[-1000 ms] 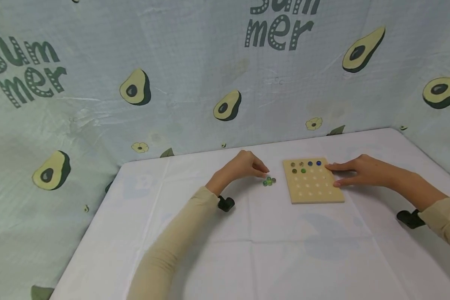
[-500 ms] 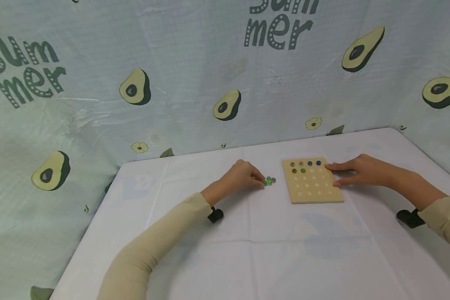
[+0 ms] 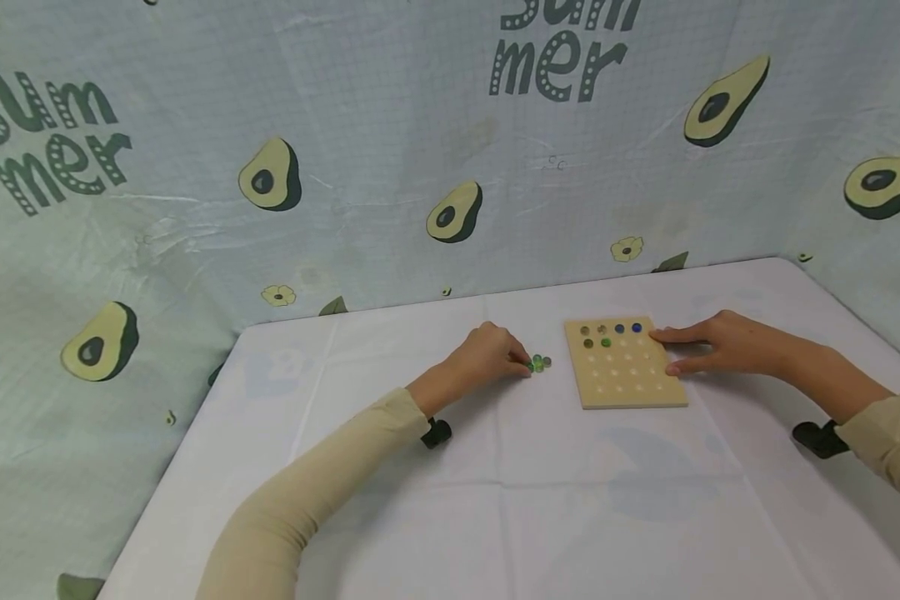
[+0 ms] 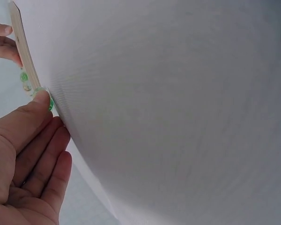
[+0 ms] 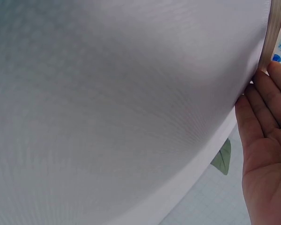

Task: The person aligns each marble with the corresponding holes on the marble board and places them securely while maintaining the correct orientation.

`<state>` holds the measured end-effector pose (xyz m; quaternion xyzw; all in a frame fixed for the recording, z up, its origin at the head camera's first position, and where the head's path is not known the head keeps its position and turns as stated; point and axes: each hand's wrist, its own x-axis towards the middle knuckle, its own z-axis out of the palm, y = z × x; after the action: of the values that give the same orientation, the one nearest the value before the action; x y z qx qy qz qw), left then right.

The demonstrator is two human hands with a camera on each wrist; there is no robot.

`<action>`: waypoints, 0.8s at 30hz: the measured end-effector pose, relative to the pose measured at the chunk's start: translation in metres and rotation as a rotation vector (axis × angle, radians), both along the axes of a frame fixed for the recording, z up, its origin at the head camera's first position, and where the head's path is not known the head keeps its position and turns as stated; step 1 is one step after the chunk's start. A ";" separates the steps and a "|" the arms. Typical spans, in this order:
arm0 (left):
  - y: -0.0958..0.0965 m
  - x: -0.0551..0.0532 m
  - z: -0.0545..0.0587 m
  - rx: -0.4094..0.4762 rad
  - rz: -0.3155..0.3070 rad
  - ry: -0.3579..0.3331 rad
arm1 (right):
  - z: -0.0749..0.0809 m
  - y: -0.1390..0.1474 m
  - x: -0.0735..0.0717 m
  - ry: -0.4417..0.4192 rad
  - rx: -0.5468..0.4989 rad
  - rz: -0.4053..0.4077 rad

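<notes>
In the head view my left hand (image 3: 486, 360) is at a small cluster of glass marbles (image 3: 543, 362) on the table. Thumb and fingertips pinch a green glass marble (image 4: 50, 104), seen in the left wrist view, where the thumb partly hides it. A square wooden board (image 3: 630, 376) with rows of round hollows lies to the right. Marbles sit in its far row, two of them blue (image 3: 637, 328), and a green marble (image 3: 605, 342) is in the second row. My right hand (image 3: 738, 343) rests its extended index finger and thumb at the board's right edge.
A white cloth (image 3: 450, 525) covers the table, with creases across it. Behind and to the left hangs a pale sheet (image 3: 375, 108) printed with avocados and lettering. Black wrist cameras (image 3: 437, 433) are strapped under both wrists.
My left hand has moved a little down and left around the cluster, and its fingertips have come onto the green marble at its left side. My right hand and the board have stayed put.
</notes>
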<state>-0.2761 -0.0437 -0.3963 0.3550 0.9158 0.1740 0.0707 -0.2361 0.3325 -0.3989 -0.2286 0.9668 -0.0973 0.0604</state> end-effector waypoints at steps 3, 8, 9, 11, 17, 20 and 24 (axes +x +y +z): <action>-0.001 0.002 0.001 0.000 -0.001 0.000 | 0.000 0.000 0.000 0.007 0.007 0.007; -0.005 0.005 0.003 0.012 -0.011 0.021 | -0.001 -0.001 0.001 0.014 0.006 0.001; -0.007 0.005 0.003 0.018 -0.011 0.024 | -0.001 -0.001 0.001 0.009 0.002 -0.007; -0.010 0.007 0.005 0.031 -0.011 0.034 | -0.001 -0.002 0.003 -0.009 -0.013 -0.028; -0.020 0.013 0.014 0.080 -0.026 0.077 | 0.000 -0.004 0.006 -0.069 -0.035 -0.083; -0.022 0.014 0.019 0.108 -0.018 0.085 | 0.000 -0.004 0.008 -0.075 -0.049 -0.069; -0.025 0.016 0.023 0.148 0.005 0.088 | -0.001 -0.006 0.011 -0.094 -0.071 -0.050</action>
<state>-0.2603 -0.0683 -0.3737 0.3643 0.9036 0.2254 0.0034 -0.2256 0.3269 -0.3997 -0.2016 0.9642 -0.1437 0.0950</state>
